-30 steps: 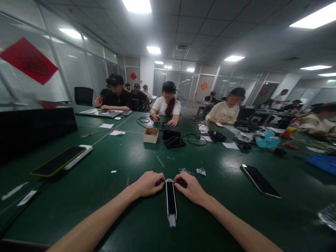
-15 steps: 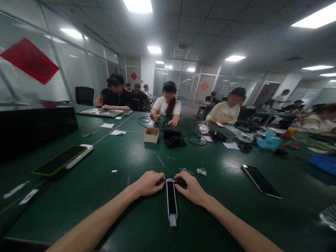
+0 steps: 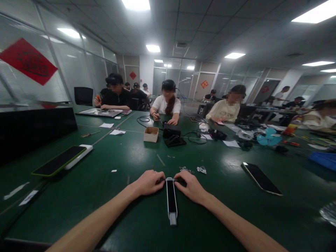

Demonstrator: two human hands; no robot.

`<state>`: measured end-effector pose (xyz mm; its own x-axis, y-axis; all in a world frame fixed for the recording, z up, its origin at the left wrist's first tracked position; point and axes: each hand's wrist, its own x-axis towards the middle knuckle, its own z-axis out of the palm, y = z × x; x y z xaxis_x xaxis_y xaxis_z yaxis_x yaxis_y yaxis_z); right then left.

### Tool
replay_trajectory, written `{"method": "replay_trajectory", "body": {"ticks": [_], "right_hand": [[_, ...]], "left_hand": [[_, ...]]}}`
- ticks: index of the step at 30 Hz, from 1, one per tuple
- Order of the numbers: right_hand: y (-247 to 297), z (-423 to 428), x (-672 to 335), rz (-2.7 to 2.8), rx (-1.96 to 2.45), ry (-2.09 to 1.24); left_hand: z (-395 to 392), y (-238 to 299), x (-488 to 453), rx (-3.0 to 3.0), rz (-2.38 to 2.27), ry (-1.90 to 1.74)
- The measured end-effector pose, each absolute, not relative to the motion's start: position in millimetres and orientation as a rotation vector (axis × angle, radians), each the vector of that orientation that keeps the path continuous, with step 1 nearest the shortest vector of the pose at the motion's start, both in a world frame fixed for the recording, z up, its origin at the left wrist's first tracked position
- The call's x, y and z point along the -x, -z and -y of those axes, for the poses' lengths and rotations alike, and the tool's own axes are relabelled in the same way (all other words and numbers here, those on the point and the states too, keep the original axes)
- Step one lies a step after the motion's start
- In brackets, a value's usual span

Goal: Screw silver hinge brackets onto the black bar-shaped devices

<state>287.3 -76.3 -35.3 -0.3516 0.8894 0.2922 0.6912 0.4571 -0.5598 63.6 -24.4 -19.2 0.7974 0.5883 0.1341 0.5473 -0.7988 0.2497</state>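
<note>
A long, narrow device (image 3: 171, 197) with a white rim and a dark face lies on the green table, its grey end towards me. At its far end, my left hand (image 3: 150, 182) is on the left side with fingers curled together by the rim. My right hand (image 3: 191, 185) mirrors it on the right, thumb and fingers pinched close to the same end. Whatever the fingertips hold is too small and hidden to name. Just beyond my right hand lie several small rings (image 3: 183, 168) and a small metal bracket (image 3: 202, 169).
A phone (image 3: 261, 178) lies to the right, and a green-edged phone (image 3: 60, 160) rests on a white block at left. Ahead stand a small cardboard box (image 3: 151, 134) and a black device (image 3: 172, 131) with cables. Several people sit working around the tables; a blue tray (image 3: 324, 161) is far right.
Both hands keep almost the same place at the device's far end. The view has shifted very slightly; nothing has visibly been taken or let go.
</note>
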Motion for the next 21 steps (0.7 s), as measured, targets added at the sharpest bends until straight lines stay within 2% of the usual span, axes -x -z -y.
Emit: {"method": "replay_trajectory", "body": {"ticks": [13, 21], "right_hand": [[34.2, 77.7, -286.0, 2.139, 1.294, -0.442], [21.0, 69.8, -322.1, 2.065, 1.289, -0.107]], "left_hand": [[23.2, 21.3, -63.2, -2.785, -0.879, -0.316], [23.9, 19.5, -63.3, -2.782, -0.887, -0.309]]}}
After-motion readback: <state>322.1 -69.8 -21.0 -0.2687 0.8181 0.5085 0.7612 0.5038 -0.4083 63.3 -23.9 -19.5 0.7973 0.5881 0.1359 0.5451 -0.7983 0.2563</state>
